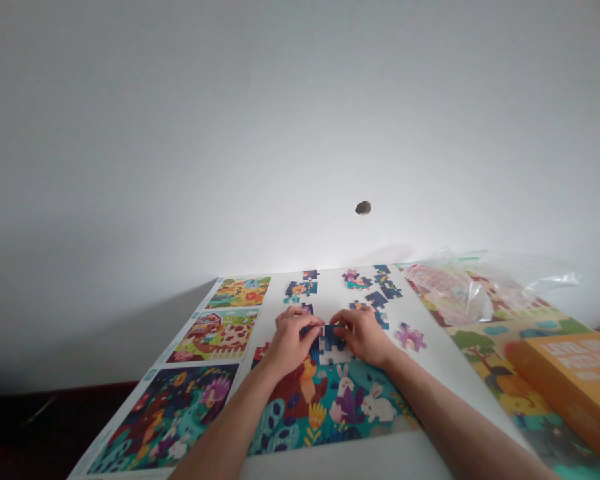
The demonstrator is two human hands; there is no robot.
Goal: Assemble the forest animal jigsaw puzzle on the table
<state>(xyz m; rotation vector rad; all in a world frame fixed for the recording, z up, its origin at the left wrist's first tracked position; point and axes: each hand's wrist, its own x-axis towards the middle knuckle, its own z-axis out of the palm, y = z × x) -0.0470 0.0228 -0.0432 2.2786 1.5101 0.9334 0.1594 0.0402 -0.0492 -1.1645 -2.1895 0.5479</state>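
A partly assembled jigsaw puzzle (333, 400) lies before me, showing white rabbits, an orange animal and plants on teal. At its upper edge, my left hand (297, 337) has thumb and fingers pinched on a dark puzzle piece that they largely cover. From the other side, my right hand (363, 337) bends its fingers onto a dark blue puzzle piece (333, 339). The fingertips of both hands are close together there. Beyond my hands are loose pieces in small groups, among them dark blue pieces (377, 300) and a purple piece (411, 337) to the right.
Down the left side runs a sheet of printed pictures, including a farm scene (215, 333) and a dark forest scene (173, 417). An orange puzzle box (575, 380) and a clear plastic bag (455, 290) rest on a colourful printed sheet at right. A white wall (280, 147) stands behind the table.
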